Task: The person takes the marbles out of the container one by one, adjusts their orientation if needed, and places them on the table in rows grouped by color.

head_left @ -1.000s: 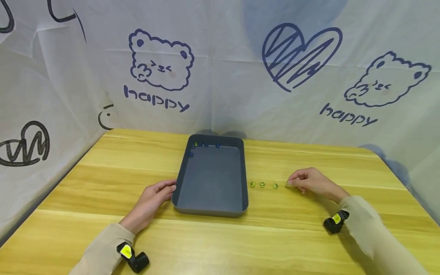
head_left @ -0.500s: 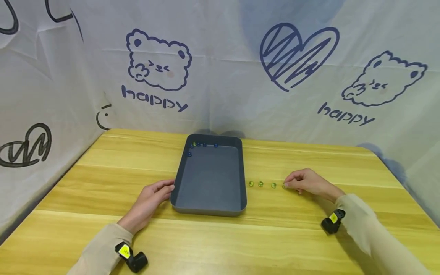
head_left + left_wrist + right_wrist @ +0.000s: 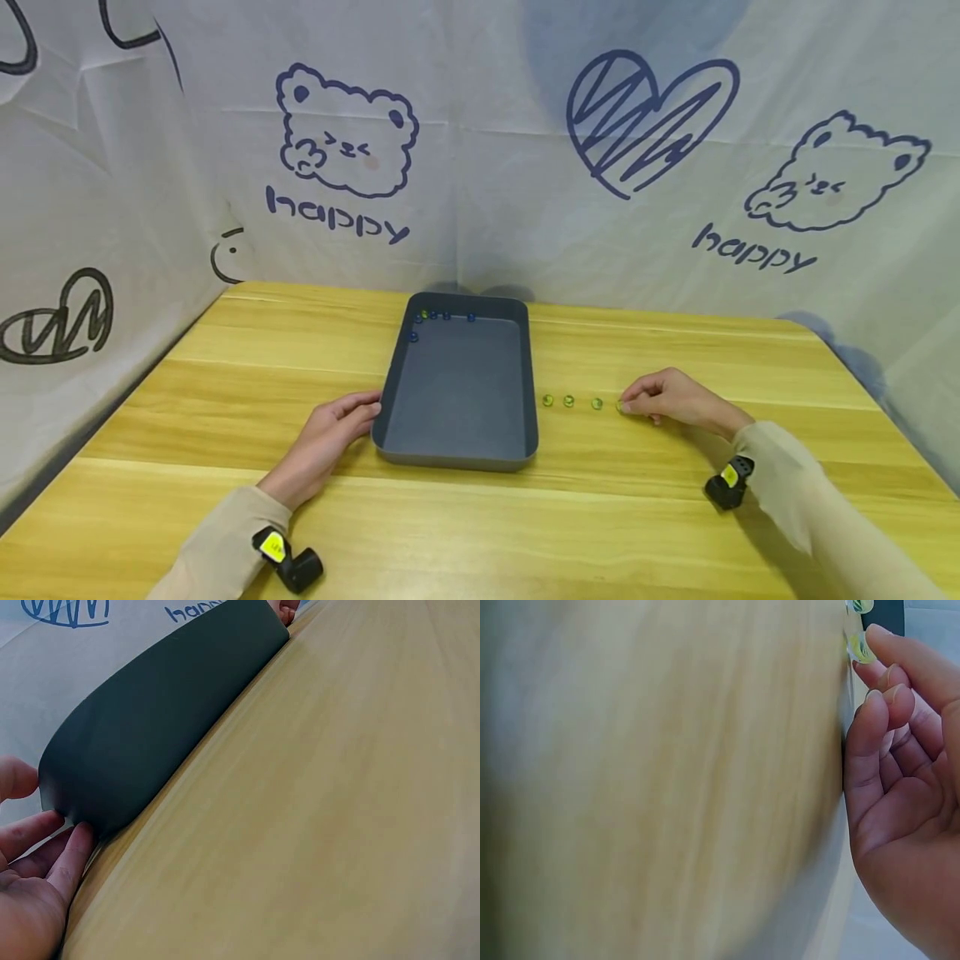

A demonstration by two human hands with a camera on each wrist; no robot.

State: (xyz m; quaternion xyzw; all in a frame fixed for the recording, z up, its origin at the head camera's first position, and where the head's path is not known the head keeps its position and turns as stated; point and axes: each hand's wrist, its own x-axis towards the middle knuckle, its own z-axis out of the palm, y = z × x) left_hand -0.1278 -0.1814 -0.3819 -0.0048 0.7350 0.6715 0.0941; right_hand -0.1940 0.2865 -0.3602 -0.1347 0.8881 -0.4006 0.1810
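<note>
My right hand [image 3: 678,400] is low over the table, pinching a clear glass marble [image 3: 861,647] with a yellow-green swirl between thumb and forefinger. Left of it, three similar marbles [image 3: 568,401] lie in a row leading to the dark grey tray [image 3: 457,462]. My left hand [image 3: 330,437] rests on the table, its fingertips touching the tray's left wall near the front corner, as the left wrist view also shows. Inside the tray, several dark blue marbles [image 3: 471,317] and one yellow-green marble [image 3: 424,314] sit at the back left.
The tray stands on a yellow wood-grain table [image 3: 480,533]. Behind it hangs a white cloth [image 3: 495,208] with bear and heart drawings, and more cloth borders the left side. Each forearm wears a black wrist camera [image 3: 288,560].
The view has shifted slightly. My right hand has come a little closer to the row with its marble, now down at the row's right end. The left hand stays at the tray.
</note>
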